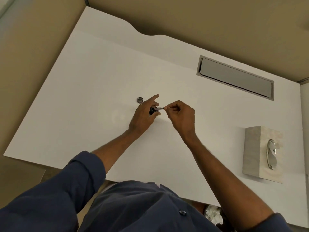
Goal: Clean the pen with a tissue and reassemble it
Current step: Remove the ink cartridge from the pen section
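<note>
My left hand (143, 114) grips a dark pen barrel (152, 110) above the middle of the white desk (87, 91), with its forefinger stretched out. My right hand (181, 114) pinches the end of a thin clear refill (159, 108) whose other end meets the barrel's opening. A small round metal pen part (140, 99) lies on the desk just beyond my left hand. A grey tissue box (260, 153) stands at the right, with a tissue showing in its slot. Most of the barrel is hidden by my fingers.
A long grey cable hatch (234, 76) is set into the desk at the far right. Below the desk's near edge, by my right elbow, crumpled white tissue (213, 213) shows. Beige partition walls surround the desk.
</note>
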Demonstrator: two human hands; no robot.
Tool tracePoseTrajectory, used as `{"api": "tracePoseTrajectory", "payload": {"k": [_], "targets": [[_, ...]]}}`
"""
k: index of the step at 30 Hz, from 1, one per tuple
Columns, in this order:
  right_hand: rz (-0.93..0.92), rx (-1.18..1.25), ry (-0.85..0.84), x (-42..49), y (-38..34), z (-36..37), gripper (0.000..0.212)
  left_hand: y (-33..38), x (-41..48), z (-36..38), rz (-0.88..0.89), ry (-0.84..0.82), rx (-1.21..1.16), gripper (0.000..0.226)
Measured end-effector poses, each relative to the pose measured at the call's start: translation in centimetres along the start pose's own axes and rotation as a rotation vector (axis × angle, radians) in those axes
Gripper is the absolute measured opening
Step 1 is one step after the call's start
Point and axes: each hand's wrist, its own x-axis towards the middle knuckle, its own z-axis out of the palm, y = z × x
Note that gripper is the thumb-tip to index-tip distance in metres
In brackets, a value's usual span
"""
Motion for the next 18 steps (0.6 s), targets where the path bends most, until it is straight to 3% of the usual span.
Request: {"api": "tracePoseTrajectory", "payload": {"k": [6,18], "targets": [[-0.128,-0.186,-0.06,1.1,-0.7,0.7,0.006,-0.8,0.7,0.4,-0.006,-0.001,-0.026,0.069],[-0.106,-0.267,-0.101,2.5,-1.6,1.2,0.008,-1.8,0.8,1.3,-0.015,0.081,-0.1,0.074]]}}
